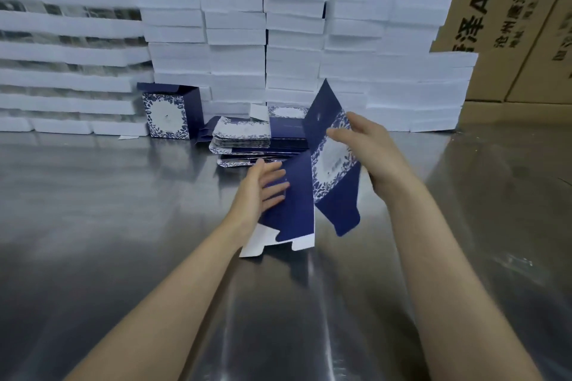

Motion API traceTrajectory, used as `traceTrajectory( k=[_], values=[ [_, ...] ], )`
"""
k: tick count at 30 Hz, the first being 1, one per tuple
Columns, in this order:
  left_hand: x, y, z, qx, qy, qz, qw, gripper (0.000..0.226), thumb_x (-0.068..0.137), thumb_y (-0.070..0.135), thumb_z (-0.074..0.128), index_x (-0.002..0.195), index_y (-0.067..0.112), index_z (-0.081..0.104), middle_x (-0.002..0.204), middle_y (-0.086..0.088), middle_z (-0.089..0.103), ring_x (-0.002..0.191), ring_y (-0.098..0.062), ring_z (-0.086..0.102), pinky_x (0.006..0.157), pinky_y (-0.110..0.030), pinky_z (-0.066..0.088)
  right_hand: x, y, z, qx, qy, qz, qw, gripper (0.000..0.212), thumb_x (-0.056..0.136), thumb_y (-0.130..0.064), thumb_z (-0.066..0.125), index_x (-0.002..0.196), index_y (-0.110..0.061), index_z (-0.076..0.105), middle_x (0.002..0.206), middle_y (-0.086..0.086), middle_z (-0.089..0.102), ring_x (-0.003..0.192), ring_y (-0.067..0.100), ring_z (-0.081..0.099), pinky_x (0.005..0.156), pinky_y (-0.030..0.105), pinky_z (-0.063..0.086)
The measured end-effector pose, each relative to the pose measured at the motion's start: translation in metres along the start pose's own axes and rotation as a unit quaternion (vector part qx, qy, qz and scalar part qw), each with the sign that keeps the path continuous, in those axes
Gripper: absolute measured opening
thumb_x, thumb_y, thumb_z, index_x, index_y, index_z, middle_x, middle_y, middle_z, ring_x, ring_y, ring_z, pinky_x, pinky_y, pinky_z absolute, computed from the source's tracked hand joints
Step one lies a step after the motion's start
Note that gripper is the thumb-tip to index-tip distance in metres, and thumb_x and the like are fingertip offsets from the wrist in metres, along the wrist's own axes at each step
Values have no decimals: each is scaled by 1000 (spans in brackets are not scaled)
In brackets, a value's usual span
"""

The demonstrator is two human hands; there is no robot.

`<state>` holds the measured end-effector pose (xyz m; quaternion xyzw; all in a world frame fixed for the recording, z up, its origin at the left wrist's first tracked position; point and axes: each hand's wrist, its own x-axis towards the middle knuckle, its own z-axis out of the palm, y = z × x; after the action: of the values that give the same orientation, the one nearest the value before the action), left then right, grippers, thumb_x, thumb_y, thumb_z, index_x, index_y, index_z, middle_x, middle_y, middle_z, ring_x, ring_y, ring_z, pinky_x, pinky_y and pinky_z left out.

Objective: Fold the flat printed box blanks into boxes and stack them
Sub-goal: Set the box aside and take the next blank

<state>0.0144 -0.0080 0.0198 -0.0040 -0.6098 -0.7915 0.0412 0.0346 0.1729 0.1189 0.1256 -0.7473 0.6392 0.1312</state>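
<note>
A dark blue box blank (pixel 322 164) with a white oval and leaf print is held tilted above the steel table (pixel 123 210), partly opened into a sleeve. My left hand (pixel 263 189) lies against its lower left panel with fingers straight. My right hand (pixel 365 145) holds its upper right side, fingers stretched across the printed face. Behind it lies a pile of flat blanks (pixel 244 141). One folded blue box (pixel 168 111) stands upright at the back left, top flap open.
Tall stacks of white flat boxes (pixel 235 40) line the back of the table, with more stacks (pixel 62 56) at the left. Brown cartons (pixel 495 9) with printed lettering stand behind them.
</note>
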Motion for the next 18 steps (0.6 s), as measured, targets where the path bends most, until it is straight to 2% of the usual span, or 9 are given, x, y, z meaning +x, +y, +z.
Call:
traceTrajectory(
  k=[3,4,5,7,9,13,14,16,18],
  values=[
    [6,-6,-10,215,113,32,969,41,99,44,29,111,20,60,116,-1,63,110,-21,57,91,-37,42,-1,2,21,24,-60,14,998,33,88,1,54,111,-22,62,104,-15,71,98,4,66,80,17,53],
    [6,-7,-14,265,127,32,955,42,99,46,28,114,20,57,119,0,61,109,-19,55,89,-36,38,-1,2,27,53,-59,12,997,41,87,5,50,111,-24,63,108,-11,71,100,10,67,81,23,55],
    [6,-7,-18,260,120,19,958,43,98,50,27,118,22,54,121,2,60,108,-17,54,88,-35,36,-2,2,31,93,-48,15,994,46,86,8,46,108,-29,63,106,-12,72,95,10,69,75,24,56],
    [5,-1,-20,139,91,-29,986,48,93,62,32,123,29,48,124,6,60,109,-13,57,92,-34,40,-2,-2,32,187,5,39,982,47,87,6,45,105,-32,65,105,-7,73,88,13,70,68,25,55],
    [5,3,-17,17,76,-74,994,56,89,68,38,128,32,54,122,5,66,108,-14,65,95,-35,48,0,-3,25,263,62,55,961,44,87,1,48,113,-30,65,115,6,70,93,22,68,75,31,54],
    [1,-2,-9,-62,-4,-107,992,44,99,58,35,96,30,70,93,5,76,78,-9,73,55,-21,55,0,-5,16,242,48,4,969,42,91,-6,46,125,-23,63,120,2,68,104,19,66,83,30,53],
    [-1,-1,-7,-61,-18,-108,992,48,99,58,33,92,28,69,88,3,76,74,-9,73,54,-20,54,0,-6,16,231,29,-8,973,41,92,-10,47,127,-24,62,126,-1,65,110,17,64,89,30,52],
    [1,-1,-11,-77,-14,-102,992,51,99,59,30,109,22,64,84,2,77,79,-13,73,72,-29,55,1,-5,16,209,2,-33,977,42,91,-20,51,132,-26,58,140,-4,54,124,12,55,105,35,44],
    [-6,8,-13,-94,-6,-112,989,59,100,59,29,138,19,49,113,-4,72,102,-21,69,91,-36,51,4,-1,20,172,-18,-51,984,51,85,-32,52,136,-28,52,153,-7,36,138,10,38,116,40,30]
  ],
)
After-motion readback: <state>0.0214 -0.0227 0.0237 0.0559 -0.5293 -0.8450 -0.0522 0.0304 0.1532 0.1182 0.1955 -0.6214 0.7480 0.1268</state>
